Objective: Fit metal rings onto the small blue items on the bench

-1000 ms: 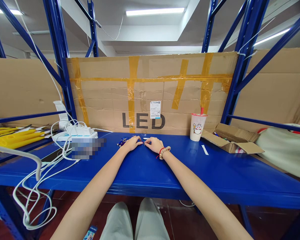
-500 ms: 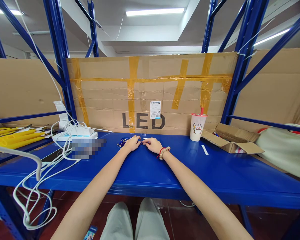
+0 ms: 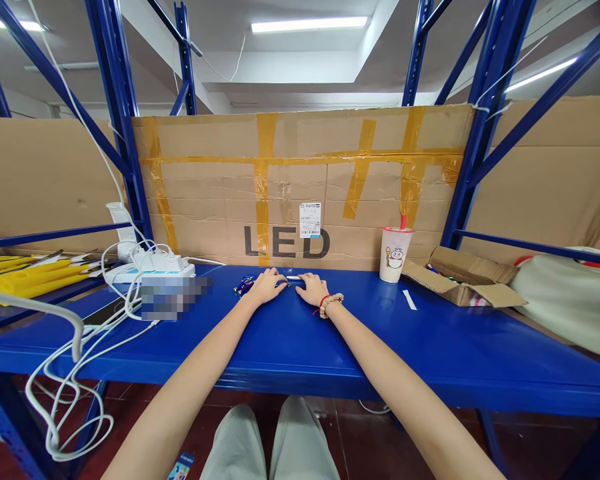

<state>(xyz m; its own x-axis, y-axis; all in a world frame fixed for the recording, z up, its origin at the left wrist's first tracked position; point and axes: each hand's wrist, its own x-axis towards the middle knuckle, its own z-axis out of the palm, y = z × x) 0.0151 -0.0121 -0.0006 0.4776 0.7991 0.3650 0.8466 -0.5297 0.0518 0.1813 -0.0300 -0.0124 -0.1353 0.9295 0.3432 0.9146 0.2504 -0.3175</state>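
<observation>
Nearest, well in front of the white paper cup with red lid and straw, are pale grey-green trousered knees below the glossy blue metal surface; a small piece rolling off the front edge could land there. Far to the cup's left, looped white cables hang over that edge, and a snag could drag the white power strip they seem to feed.

Farther in, left of the cup, the left hand and right hand are low over the surface, palms down and apart; I cannot tell whether either grip is closed on anything. The slim blue-and-silver pen-like piece lies between them, left of the cup, near the fingertips. Uneven pressure could make it roll or slip away. Farther left of the cup, a careless wrist could scatter the cluster of shiny dark-blue pieces beside the left hand.

A thin white strip just in front of the cup could be brushed aside. The cup stands upright; a wide rightward sweep might tip it, as might knocking the open brown cardboard box just to its right.
</observation>
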